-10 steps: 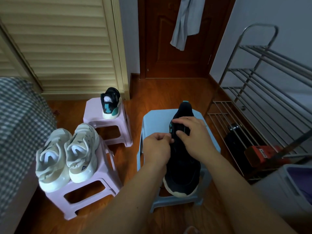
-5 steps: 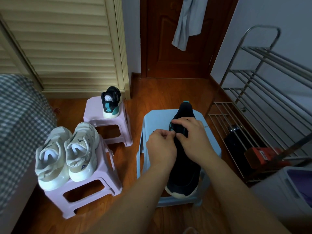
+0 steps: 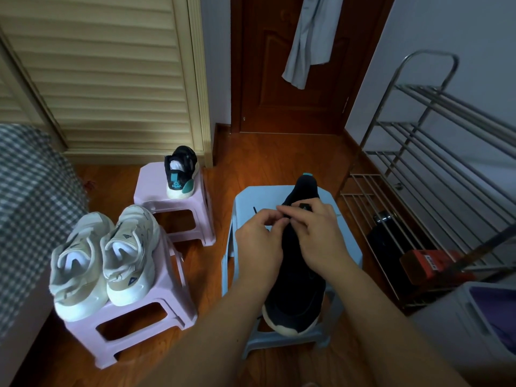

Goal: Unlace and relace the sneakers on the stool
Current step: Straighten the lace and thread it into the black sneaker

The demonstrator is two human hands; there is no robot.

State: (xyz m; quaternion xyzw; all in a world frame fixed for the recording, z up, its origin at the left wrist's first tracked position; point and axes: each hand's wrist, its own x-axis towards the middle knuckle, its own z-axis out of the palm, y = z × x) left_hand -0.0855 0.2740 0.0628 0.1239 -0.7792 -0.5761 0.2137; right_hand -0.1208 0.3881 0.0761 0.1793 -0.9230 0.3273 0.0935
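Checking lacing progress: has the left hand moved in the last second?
Yes. The left hand has drifted further onto the blue stool, away from its near edge.

A pair of cream sneakers point(image 3: 103, 261) sits side by side on a near pink stool point(image 3: 167, 308) at the left. Behind it a second pink stool point(image 3: 150, 188) carries one black-and-teal shoe point(image 3: 181, 171), heel toward the camera. A louvred cream door point(image 3: 106, 74) fills the upper left, beside a brown wooden door point(image 3: 268, 79) with a grey cloth point(image 3: 310, 40) hanging on it. A metal rack point(image 3: 435, 152) stands along the right wall, above a wooden floor point(image 3: 279, 160). A checked fabric point(image 3: 30, 208) covers the left edge.
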